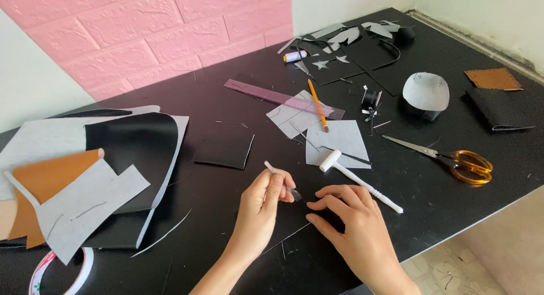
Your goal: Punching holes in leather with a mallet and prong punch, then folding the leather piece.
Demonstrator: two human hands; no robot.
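On the black table, near its front edge: both hands work close together over a dark piece.
Left hand: pinched shut around a thin white-handled pronged tool, fingers and thumb closed on its shaft; the handle end sticks up and away to the left, the metal prongs point down to the right.
Right hand: empty of any tool, fingers spread narrowly and pressed flat on the black leather piece.
Black leather piece: lies under the right fingertips, just to the right of the left hand; it is hard to tell from the table, so its outline is unclear.
Tool tip: meets the piece between the two hands, right at the right index finger.
White mallet: lies just beyond the right hand, head to the left, handle running right, not touched.
Grey paper sheets: beyond the mallet, with an orange pencil and a purple ruler across them.
Scissors: orange handles, well to the right of the hands.
Stack of cut sheets: grey, black and tan, far left.
Containers: I cannot make out any on the table; a small thread spool and a black bobbin stand loose farther back.
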